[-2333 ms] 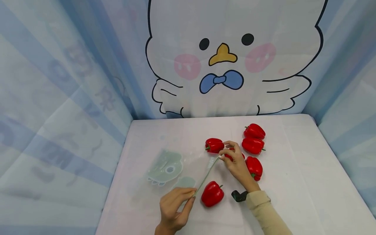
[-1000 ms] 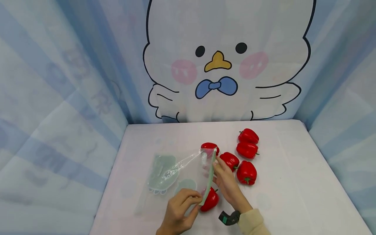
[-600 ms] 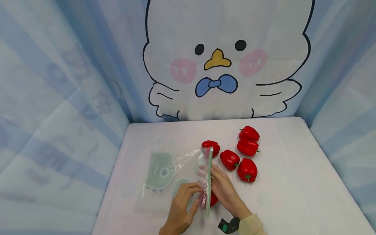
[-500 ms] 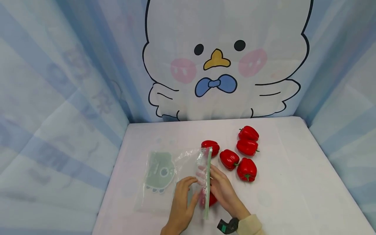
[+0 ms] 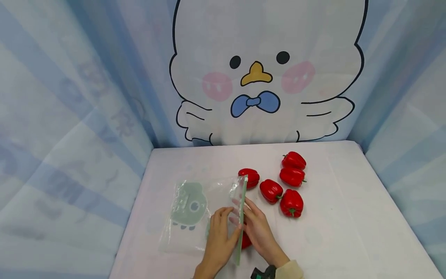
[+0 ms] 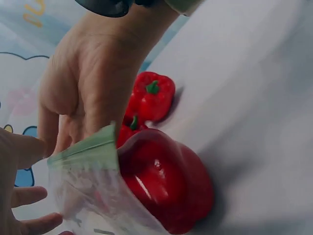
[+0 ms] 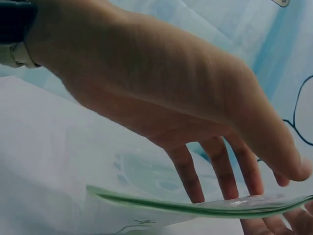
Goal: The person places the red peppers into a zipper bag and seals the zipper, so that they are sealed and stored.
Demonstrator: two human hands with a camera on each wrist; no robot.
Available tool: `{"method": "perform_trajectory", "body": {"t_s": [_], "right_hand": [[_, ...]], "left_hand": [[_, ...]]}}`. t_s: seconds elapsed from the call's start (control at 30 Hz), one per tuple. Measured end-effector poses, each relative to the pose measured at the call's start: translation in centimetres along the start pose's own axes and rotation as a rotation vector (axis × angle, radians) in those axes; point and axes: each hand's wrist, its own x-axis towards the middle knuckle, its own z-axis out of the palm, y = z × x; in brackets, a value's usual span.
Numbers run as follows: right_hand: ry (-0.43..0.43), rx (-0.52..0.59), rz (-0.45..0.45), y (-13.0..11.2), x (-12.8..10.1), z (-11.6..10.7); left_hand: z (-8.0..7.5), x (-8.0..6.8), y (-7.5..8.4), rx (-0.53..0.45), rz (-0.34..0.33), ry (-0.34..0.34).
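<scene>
A clear zip bag (image 5: pixel 195 209) with a green frog print lies on the white table (image 5: pixel 341 217), its green-edged mouth (image 5: pixel 241 221) raised between my hands. My left hand (image 5: pixel 219 234) lies on the bag just left of the mouth, fingers straight. On the other side of the mouth my right hand (image 5: pixel 258 230) also has its fingers stretched out along it. A red pepper (image 5: pixel 246 241) sits low between them, mostly hidden. In the left wrist view the bag's green rim (image 6: pixel 85 152) drapes over this pepper (image 6: pixel 168 188). The right hand (image 7: pixel 195 112) hovers over the green strip (image 7: pixel 195 208).
Several more red peppers lie loose to the right of the bag: one by the mouth's far end (image 5: pixel 251 176), one (image 5: pixel 271 190) beside another (image 5: pixel 291 202), and a pair further back (image 5: pixel 293 167). Blue-striped curtains and a cartoon bird backdrop (image 5: pixel 258 77) close in the table.
The bag's mouth was lifted off the table and brought over the nearest pepper. My left hand went from pinching the rim to straight fingers; my right hand left the peppers for the mouth.
</scene>
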Motion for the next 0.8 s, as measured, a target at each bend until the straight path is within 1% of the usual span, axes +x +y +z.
{"method": "perform_trajectory", "body": {"t_s": [0.07,0.23,0.4,0.47,0.63,0.8], "right_hand": [[0.008,-0.031,-0.013,0.1,0.0,0.1],[0.02,-0.062,-0.03,0.5,0.1,0.4],[0.018,-0.065,-0.031,0.8,0.0,0.8],[0.017,-0.061,-0.02,0.8,0.0,1.0],[0.029,-0.08,-0.009,0.9,0.1,1.3],[0.032,-0.122,-0.036,0.9,0.4,1.5]], "left_hand": [[-0.1,0.0,0.0,0.01,0.001,0.005],[-0.1,0.2,0.1,0.041,-0.008,0.024],[-0.1,0.3,-0.1,0.076,-0.048,0.03],[-0.1,0.3,-0.3,0.072,-0.061,0.034],[0.0,0.3,-0.3,0.073,-0.062,0.048],[0.0,0.6,-0.1,0.099,-0.058,0.066]]}}
